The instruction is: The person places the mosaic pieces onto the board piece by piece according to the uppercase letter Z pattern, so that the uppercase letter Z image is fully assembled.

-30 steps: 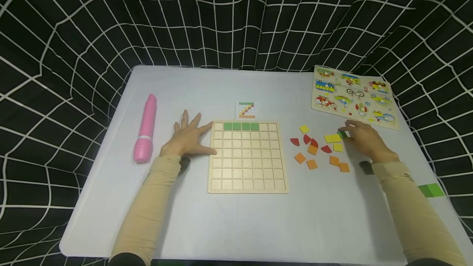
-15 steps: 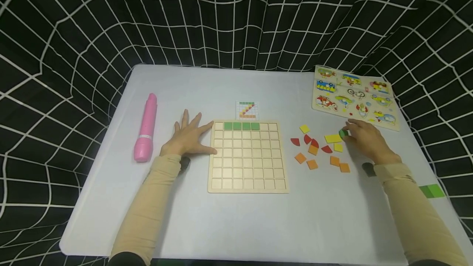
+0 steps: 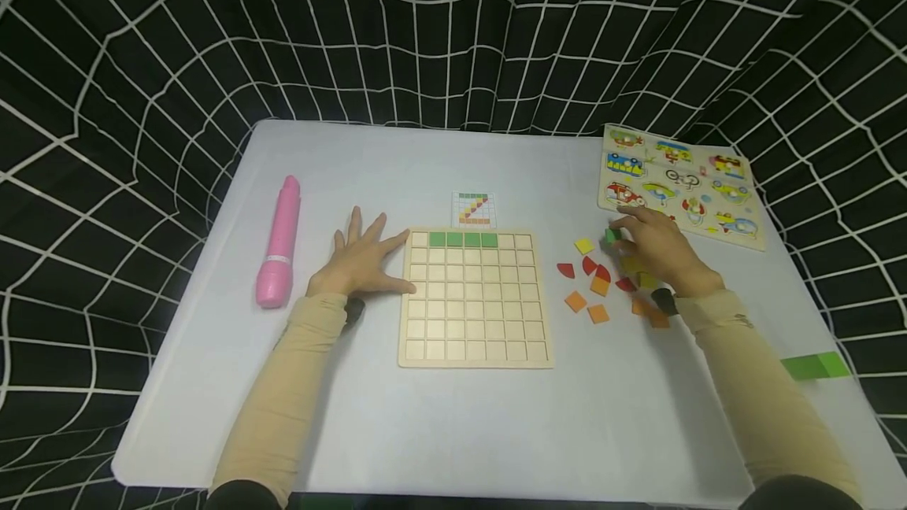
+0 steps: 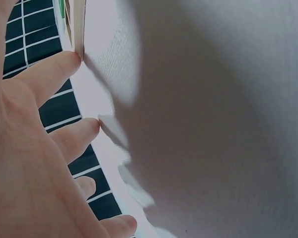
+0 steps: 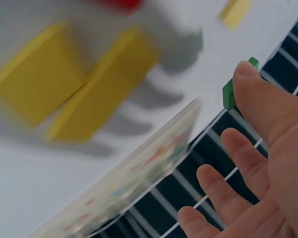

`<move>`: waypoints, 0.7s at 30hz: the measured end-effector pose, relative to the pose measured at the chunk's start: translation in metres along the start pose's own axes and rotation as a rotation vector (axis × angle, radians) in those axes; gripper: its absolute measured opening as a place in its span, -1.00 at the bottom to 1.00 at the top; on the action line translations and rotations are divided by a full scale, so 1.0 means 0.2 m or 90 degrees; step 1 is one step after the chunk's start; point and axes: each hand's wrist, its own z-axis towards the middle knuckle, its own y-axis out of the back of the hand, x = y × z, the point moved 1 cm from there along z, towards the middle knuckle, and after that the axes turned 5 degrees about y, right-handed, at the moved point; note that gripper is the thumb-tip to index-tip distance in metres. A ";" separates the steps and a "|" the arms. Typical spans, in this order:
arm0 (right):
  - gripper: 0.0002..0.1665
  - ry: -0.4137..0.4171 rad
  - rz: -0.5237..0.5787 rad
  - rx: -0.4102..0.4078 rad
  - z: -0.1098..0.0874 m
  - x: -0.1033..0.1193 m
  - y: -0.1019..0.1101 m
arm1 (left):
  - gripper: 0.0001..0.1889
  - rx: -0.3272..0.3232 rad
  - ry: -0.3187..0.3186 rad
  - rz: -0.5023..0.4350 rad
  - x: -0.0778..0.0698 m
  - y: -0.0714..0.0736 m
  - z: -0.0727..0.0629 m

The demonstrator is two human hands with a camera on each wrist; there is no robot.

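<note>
A square wooden grid board (image 3: 476, 301) lies flat, with several green square tiles (image 3: 464, 240) side by side in its top row. At its left edge my left hand (image 3: 354, 262) rests with fingers spread, thumb and index fingertips touching the board. My right hand (image 3: 662, 250) pinches a green tile (image 5: 229, 94) above the table, to the right of the board; its other fingers are apart from the tile. Beneath and beside that hand lie yellow square tiles (image 5: 109, 84), red quarter-round pieces (image 3: 565, 271) and orange square tiles (image 3: 598, 313), some partly hidden by it.
A small printed pattern card (image 3: 475, 211) touches or nearly touches the board's far edge. Beyond the right hand lies a wooden vehicle puzzle (image 3: 680, 179). A pink cylindrical object (image 3: 281, 246) is at far left. Green pieces (image 3: 815, 366) show by the right forearm. Black gridded cloth surrounds the table.
My right hand first pinched the green tile beside the yellow tiles, then lifted it and moved left and slightly away. The left hand has stayed at the board's edge.
</note>
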 end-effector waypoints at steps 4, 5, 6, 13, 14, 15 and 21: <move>-0.58 0.042 -0.006 -0.026 0.07 0.09 -0.02 | 0.12 0.000 -0.001 0.006 0.00 0.00 0.01; -0.58 0.053 -0.008 -0.033 0.09 0.11 -0.02 | 0.12 0.001 0.000 0.007 0.00 0.00 0.01; -0.59 0.062 -0.007 -0.039 0.10 0.13 -0.03 | 0.12 0.001 -0.001 0.007 0.00 0.00 0.01; -0.63 0.099 -0.016 -0.049 0.20 0.27 -0.06 | 0.11 -0.001 0.002 0.008 0.00 0.00 0.01; -0.63 0.104 -0.015 -0.045 0.21 0.29 -0.06 | 0.11 -0.001 0.003 0.008 0.00 0.00 0.01; -0.63 0.108 -0.011 -0.040 0.23 0.31 -0.07 | 0.11 0.000 0.004 0.008 0.00 0.00 0.01; -0.62 0.119 0.008 0.004 0.31 0.45 -0.10 | 0.11 0.000 0.004 0.004 0.00 0.00 0.00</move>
